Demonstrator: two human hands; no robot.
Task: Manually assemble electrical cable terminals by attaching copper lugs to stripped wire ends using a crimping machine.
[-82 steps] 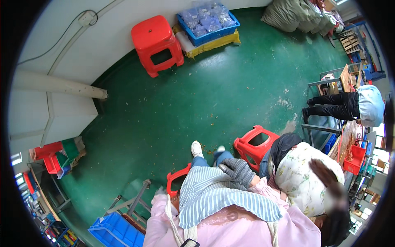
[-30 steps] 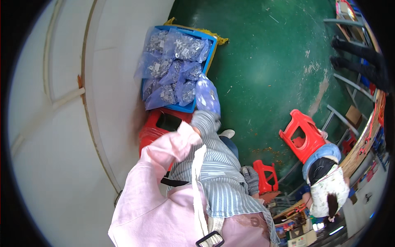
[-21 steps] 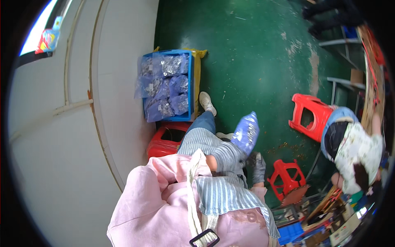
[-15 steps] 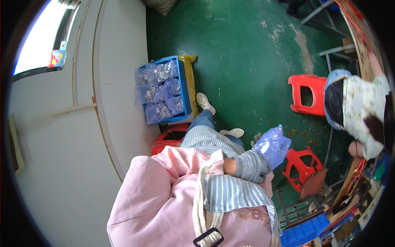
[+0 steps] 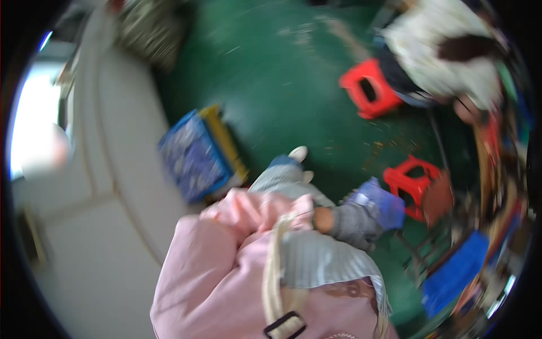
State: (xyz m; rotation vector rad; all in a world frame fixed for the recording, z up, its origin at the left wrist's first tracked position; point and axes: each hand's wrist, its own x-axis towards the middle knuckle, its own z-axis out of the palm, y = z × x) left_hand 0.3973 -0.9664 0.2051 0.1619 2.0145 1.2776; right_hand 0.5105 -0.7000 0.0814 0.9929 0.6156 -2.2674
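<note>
Head view is blurry, so clock places count from its middle. The person's left hand (image 5: 354, 226), in a grey knit glove, is at four o'clock. It grips the near end of a blue-purple plastic bag (image 5: 388, 209). The bag pokes out past the glove, between three and four o'clock, up above the green floor (image 5: 271, 101). A bit of grey shows by the bag's top left edge, but I cannot tell if it is the right hand or what that hand grips.

Just past the bag, at three o'clock, is a red plastic stool (image 5: 402, 179) with a brown board (image 5: 438, 199) by it. At two o'clock is one more red plastic stool (image 5: 354, 85), and just beside it a co-worker in a white top (image 5: 435, 34). Way off at four o'clock is a blue plastic bin (image 5: 454, 277).

At nine o'clock a blue crate (image 5: 210, 137) holds lots of blurry blue-purple bags (image 5: 192, 155). Something yellow (image 5: 226, 141) is right beside it. Near eleven o'clock is a lumpy grey-green pile (image 5: 152, 31).
</note>
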